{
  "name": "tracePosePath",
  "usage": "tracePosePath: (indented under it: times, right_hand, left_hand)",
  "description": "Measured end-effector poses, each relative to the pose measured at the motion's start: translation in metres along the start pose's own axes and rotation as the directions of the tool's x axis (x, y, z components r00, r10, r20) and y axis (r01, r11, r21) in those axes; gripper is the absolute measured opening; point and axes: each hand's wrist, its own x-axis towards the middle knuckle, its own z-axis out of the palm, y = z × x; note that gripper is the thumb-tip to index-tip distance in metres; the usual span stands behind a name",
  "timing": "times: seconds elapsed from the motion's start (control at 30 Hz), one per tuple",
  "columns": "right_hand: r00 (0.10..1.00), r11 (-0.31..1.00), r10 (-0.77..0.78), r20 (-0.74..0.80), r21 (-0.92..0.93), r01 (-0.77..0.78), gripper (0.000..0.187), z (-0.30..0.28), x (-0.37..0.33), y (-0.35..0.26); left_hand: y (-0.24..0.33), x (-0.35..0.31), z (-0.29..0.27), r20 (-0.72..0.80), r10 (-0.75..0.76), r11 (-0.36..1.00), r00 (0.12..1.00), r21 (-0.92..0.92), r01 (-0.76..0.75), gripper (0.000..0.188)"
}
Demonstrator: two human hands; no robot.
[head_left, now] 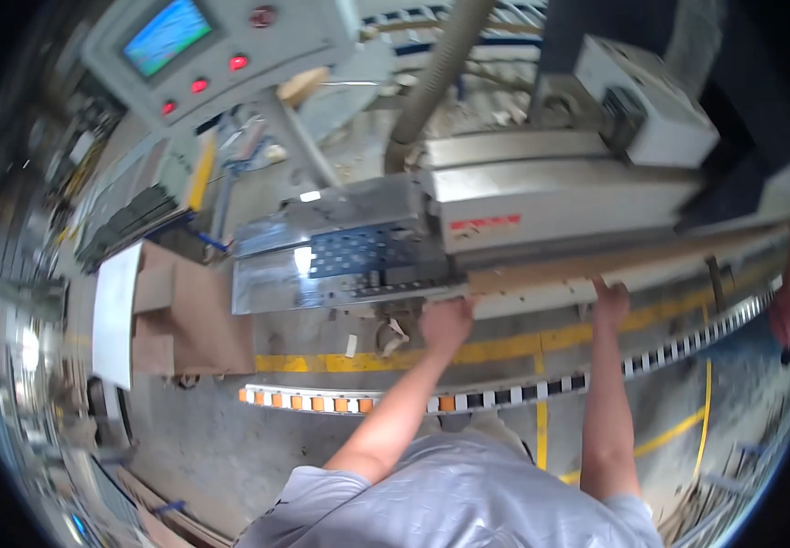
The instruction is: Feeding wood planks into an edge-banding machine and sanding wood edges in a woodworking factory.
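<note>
One long brown board (541, 271) lies along the machine's (541, 203) front edge, its long axis running left to right, just beyond the left hand (447, 321) and right hand (610, 301). The left is nearer the board's left end; the right meets its near edge around the middle. Both look curled, but I cannot tell whether they grip or merely rest.

Two o'clock, machine cover (523, 183) gleaming, smooth metal | nine, tabletop (267, 289) flashing back light, glossy metal | twelve, hose (431, 78) ridged, matt | three, board (532, 276) smooth, wood-like | six, shirt (468, 493) soft, matt cloth
</note>
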Motion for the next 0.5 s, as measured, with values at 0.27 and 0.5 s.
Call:
tracePosePath:
  times: [0.27,0.5]
  right_hand:
    - [0.992,0.934,0.059,0.110,0.344,-0.094,0.047,-0.053,0.002,-0.015]
    - [0.999,0.892,-0.025,0.035,0.451,0.007,0.037,-0.146,-0.062,0.042]
  left_hand:
    - [0.064,-0.008,0.013,0.249,-0.232,0.846,0.940,-0.425,0.322,0.060]
    - [0.133,0.004,0.048,0.539,-0.201,0.528,0.818,-0.643,0.555,0.074]
